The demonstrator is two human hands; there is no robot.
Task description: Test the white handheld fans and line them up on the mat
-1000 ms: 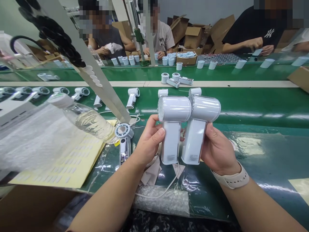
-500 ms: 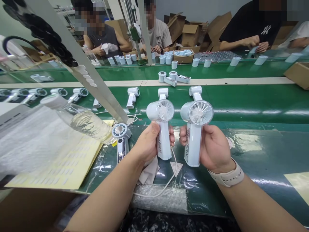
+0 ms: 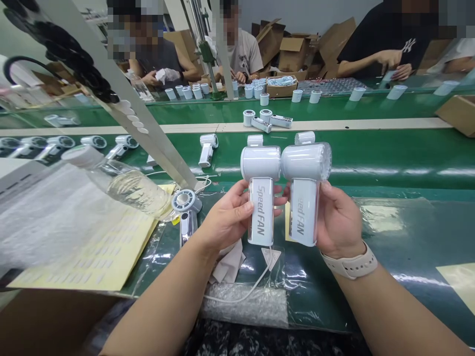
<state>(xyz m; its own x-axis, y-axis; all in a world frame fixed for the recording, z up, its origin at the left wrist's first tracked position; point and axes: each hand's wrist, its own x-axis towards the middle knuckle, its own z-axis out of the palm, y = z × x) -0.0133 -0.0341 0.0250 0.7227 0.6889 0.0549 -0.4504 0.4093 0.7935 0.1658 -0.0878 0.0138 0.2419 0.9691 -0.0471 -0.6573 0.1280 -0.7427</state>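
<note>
My left hand (image 3: 232,215) grips a white handheld fan (image 3: 261,198) by its handle, thumb in front and fingers behind. A second white handheld fan (image 3: 305,198) is held upright in my right hand (image 3: 339,220), palm along its right side. Both handles show "Speed FAN" lettering, partly cut off on the right one. Their round heads are side by side, nearly touching. Left of my hands a fan with a chrome handle (image 3: 188,222) lies on the bench. A crumpled cloth (image 3: 229,262) and a white cable (image 3: 245,296) lie below my left hand.
A clear bottle (image 3: 129,188) lies tilted over a yellow sticker sheet (image 3: 126,257) at left. A slanted metal post (image 3: 159,133) rises there. Several fans (image 3: 208,151) stand along the green belt (image 3: 371,153). Co-workers sit opposite, behind rows of pale blue cups (image 3: 315,96).
Both fans have been turned in my hands: their grilles faced me, now the lettered sides do. They have come closer together. Fans and cups on the belts have shifted slightly.
</note>
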